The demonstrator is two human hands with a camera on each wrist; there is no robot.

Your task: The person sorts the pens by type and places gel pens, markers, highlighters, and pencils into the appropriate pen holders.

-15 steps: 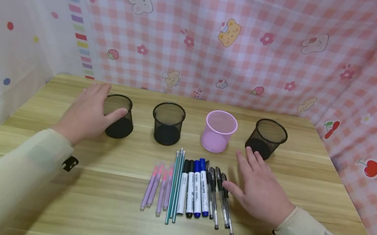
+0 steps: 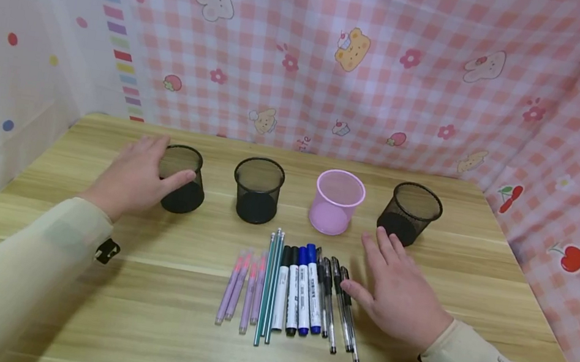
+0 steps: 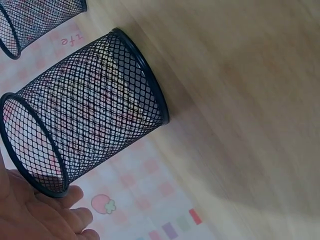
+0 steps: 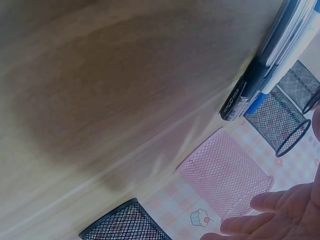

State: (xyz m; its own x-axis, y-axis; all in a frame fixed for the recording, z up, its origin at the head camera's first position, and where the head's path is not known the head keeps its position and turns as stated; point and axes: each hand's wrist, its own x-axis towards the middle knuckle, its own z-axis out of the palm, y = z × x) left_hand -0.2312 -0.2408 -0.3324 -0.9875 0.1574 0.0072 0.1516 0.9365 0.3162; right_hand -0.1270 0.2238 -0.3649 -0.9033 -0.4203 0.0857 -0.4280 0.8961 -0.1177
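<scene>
My left hand [image 2: 134,178] is beside the leftmost black mesh pen cup [image 2: 184,197], its thumb extended across the cup's near side in the head view. In the left wrist view, relaxed fingers [image 3: 75,217] appear just past that cup's rim. My right hand [image 2: 399,289] is spread with the palm down, holding nothing. Its fingertips overlap the base of the rightmost black mesh cup [image 2: 400,227], and its thumb is close to the black gel pens [image 2: 330,311]. Left of these pens lie white markers [image 2: 293,296] with black or blue caps, teal pencils [image 2: 270,289] and lilac highlighters [image 2: 239,285].
Between the two outer cups stand another black mesh cup [image 2: 256,204] and a pink mesh cup [image 2: 331,214]. All of them form a row toward the back of the wooden table [image 2: 148,322]. A pink checked cloth [image 2: 302,96] hangs behind, with more printed cloth at both sides.
Both hands stay almost where they were, with only a slight shift of the left fingers. Cups and writing tools lie unchanged.
</scene>
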